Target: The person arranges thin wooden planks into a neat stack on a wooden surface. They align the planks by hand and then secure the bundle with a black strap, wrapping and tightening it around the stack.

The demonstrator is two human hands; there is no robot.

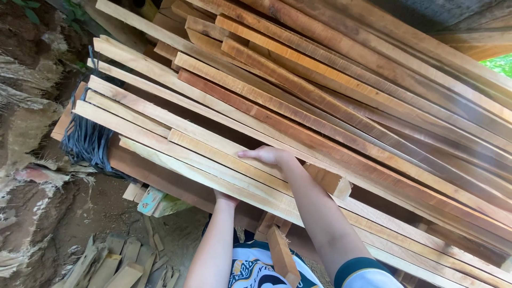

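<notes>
A big stack of long, rough-sawn wooden slats (330,101) slopes from upper left to lower right and fills most of the view. My right hand (268,156) lies flat on top of the pale front slats (176,140), fingers stretched to the left. My left hand (225,198) reaches up under the lowest front slat (176,162). Only its heel and wrist show; the fingers are hidden beneath the wood. Both forearms rise from the bottom edge, over a white and green shirt (256,269).
A bundle of dark blue-black straps (88,141) hangs at the stack's left end. Short wood offcuts (114,264) lie on the dirt ground at lower left. A teal-painted piece (151,200) and a short upright block (281,256) sit under the stack. Rough earth bank (24,133) at left.
</notes>
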